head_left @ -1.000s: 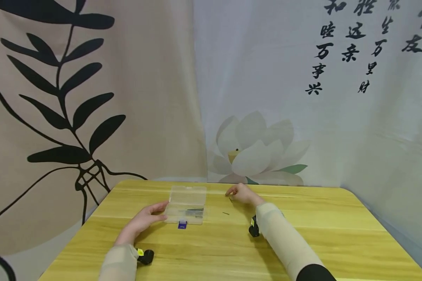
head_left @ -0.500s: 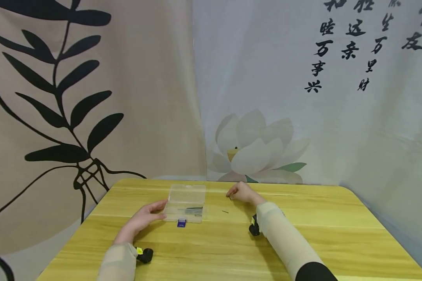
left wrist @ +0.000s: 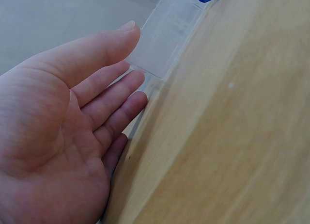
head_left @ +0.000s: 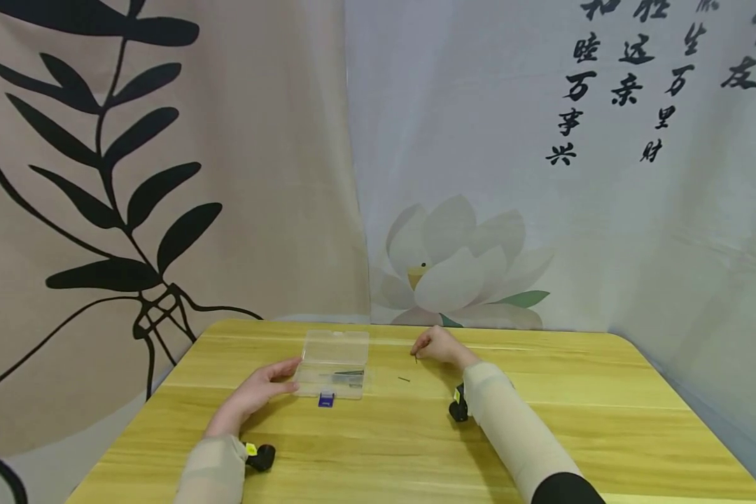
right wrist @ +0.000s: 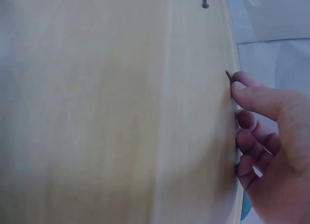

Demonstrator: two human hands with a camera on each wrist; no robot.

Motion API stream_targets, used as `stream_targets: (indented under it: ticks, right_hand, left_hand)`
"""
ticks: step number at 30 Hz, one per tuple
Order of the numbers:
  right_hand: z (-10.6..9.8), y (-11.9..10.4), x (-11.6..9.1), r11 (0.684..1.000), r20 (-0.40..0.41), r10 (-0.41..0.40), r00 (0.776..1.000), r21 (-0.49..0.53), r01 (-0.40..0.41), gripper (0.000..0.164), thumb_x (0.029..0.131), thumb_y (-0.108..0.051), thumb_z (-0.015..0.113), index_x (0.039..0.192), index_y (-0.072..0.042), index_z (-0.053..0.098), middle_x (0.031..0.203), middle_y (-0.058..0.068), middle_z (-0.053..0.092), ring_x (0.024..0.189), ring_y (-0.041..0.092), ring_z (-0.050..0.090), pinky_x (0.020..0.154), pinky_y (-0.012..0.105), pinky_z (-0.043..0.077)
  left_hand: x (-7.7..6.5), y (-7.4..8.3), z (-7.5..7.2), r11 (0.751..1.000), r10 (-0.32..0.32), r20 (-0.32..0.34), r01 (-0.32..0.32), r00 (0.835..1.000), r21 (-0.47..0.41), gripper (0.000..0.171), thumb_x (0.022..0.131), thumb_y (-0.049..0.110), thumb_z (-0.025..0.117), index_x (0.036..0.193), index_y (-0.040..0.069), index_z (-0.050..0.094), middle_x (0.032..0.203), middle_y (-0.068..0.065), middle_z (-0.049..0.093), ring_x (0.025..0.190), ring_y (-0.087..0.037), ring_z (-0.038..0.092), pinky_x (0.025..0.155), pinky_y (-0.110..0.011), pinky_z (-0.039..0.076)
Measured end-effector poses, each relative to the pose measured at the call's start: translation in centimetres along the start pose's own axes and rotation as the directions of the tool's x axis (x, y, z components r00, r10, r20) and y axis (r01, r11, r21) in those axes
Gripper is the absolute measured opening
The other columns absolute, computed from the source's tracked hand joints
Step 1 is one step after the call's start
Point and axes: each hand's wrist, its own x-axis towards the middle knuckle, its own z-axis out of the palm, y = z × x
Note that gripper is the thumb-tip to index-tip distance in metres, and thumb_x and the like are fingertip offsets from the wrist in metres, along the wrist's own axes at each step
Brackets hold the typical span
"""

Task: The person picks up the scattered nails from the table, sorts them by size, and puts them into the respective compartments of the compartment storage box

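A clear plastic box [head_left: 330, 381] lies on the table with its lid [head_left: 336, 348] folded back and a blue latch [head_left: 325, 400] at its front. Several thin dark pieces [head_left: 349, 373] lie inside it. My left hand [head_left: 261, 388] rests against the box's left side, fingers nearly straight; in the left wrist view the fingertips and thumb reach the box's edge [left wrist: 160, 71]. Between thumb and forefinger, my right hand [head_left: 439, 346] pinches a small dark nail [right wrist: 228, 76] near the table's far edge. A second nail [head_left: 404, 379] lies on the wood between box and right hand.
The wooden table [head_left: 378, 448] ends at a fabric backdrop [head_left: 479, 175] just behind the box and my right hand. Small black wrist cameras [head_left: 262, 458] stick out at both sleeves, close over the tabletop.
My right hand has shifted slightly to the right with the pinched nail, which now points more straight down. The left hand, box and loose nail stay in place.
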Motion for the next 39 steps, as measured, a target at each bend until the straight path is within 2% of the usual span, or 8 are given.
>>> stream_targets:
  ticks: [15,22,30,39]
  right_hand:
    - [-0.1,0.1,-0.6,1.0,-0.003,0.027,1.0,0.009,-0.027,0.009,0.087,-0.001,0.069,0.087,-0.007,0.076,0.09,0.0,0.072,0.091,0.015,0.062,0.089,0.04,0.048]
    - [-0.3,0.2,-1.0,1.0,0.031,-0.012,0.999,-0.003,0.012,0.009,0.089,-0.001,0.066,0.089,-0.004,0.075,0.088,0.002,0.072,0.088,0.013,0.061,0.086,0.036,0.048]
    - [-0.4,0.3,-1.2,0.999,0.062,-0.029,0.998,-0.032,0.031,0.009,0.092,-0.002,0.063,0.091,-0.005,0.072,0.088,-0.001,0.07,0.086,0.012,0.058,0.089,0.041,0.046]
    - [-0.1,0.5,-1.5,0.996,0.07,-0.063,0.996,-0.054,0.067,0.01,0.093,-0.001,0.061,0.091,-0.003,0.07,0.087,0.001,0.069,0.08,0.011,0.055,0.083,0.036,0.045]
  left_hand:
    - [0.0,0.0,0.1,1.0,0.009,0.006,-0.009,1.0,0.004,0.064,0.091,0.02,0.069,0.146,0.002,0.041,0.143,-0.025,0.043,0.132,-0.041,0.037,0.108,-0.058,0.027]
    - [0.2,-0.3,0.1,1.0,0.015,0.007,-0.015,1.0,-0.005,0.064,0.092,0.02,0.069,0.146,0.002,0.041,0.143,-0.024,0.043,0.131,-0.04,0.038,0.107,-0.057,0.028]
    - [0.5,-0.6,0.0,1.0,0.012,0.001,-0.012,1.0,0.017,0.065,0.091,0.023,0.069,0.146,0.003,0.042,0.142,-0.022,0.044,0.13,-0.039,0.039,0.107,-0.057,0.029]
    - [0.4,-0.7,0.2,1.0,-0.006,-0.003,0.006,1.0,0.022,0.064,0.091,0.023,0.07,0.146,0.006,0.043,0.142,-0.02,0.046,0.13,-0.038,0.039,0.108,-0.057,0.028]
